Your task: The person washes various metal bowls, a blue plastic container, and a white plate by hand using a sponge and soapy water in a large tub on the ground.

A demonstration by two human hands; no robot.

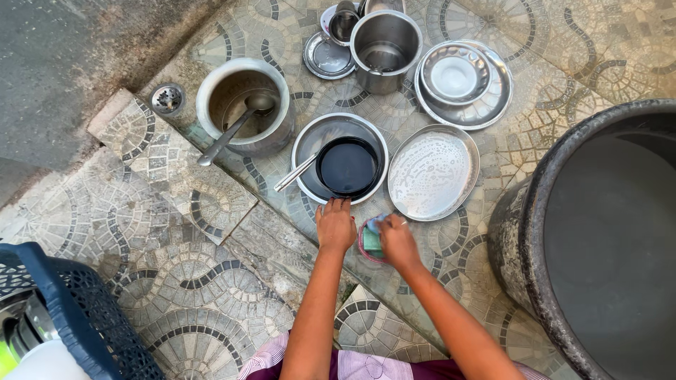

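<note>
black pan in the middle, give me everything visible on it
The black pan is small, round and shallow, with a dark, glossy inside that looks wet and a thin, straight metal handle running out to the lower left. It sits upright inside a wider steel plate on the patterned tile floor. The left hand rests at the plate's near rim, fingertips close to the pan; actual contact cannot be told. A soapy steel plate lies just to its right, not touching.

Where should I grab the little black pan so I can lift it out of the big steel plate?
Probably by its long metal handle. It pokes out past the steel plate's rim toward the lower left, so that end is free to wrap fingers around. Come from the side of the left hand, which already touches the plate's near edge. The black pan itself sits low inside, so its rim is harder to pinch.
</note>
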